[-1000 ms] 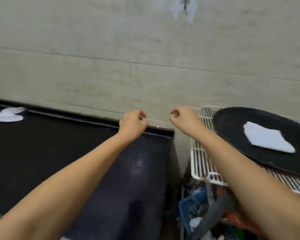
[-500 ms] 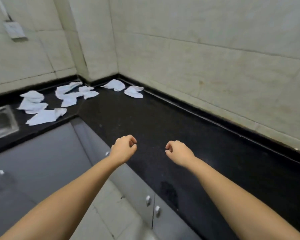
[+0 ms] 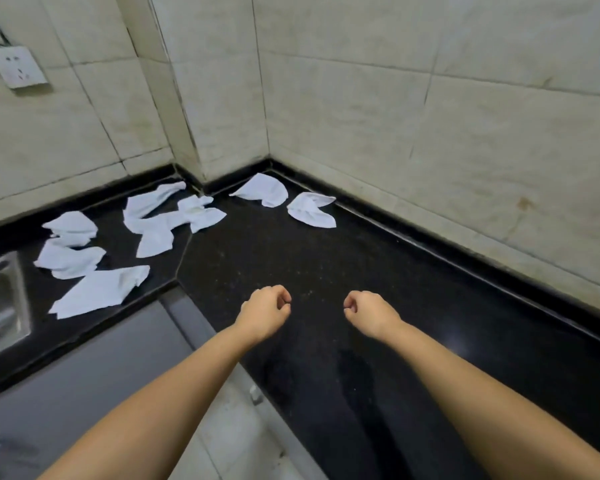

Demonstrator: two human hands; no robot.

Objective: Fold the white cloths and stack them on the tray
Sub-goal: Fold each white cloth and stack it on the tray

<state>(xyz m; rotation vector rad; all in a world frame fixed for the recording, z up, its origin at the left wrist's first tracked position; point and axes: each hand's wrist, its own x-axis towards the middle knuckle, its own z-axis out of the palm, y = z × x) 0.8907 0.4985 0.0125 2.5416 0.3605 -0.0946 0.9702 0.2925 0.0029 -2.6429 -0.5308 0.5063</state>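
Black stone counter (image 3: pixel 326 271), tiled corner (image 3: pixel 222 98)

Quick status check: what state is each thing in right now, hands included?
Left hand: curled shut, empty, above counter.
Right hand: curled shut, empty.
Cloths: unfolded, scattered near the corner.
Counter: bare under the hands.
Sink: looks dry.
Socket: nothing plugged in.

Black L-shaped countertop (image 3: pixel 326 271), crumpled white cloths (image 3: pixel 153 223) scattered toward its corner, sink (image 3: pixel 0 299) inset at left
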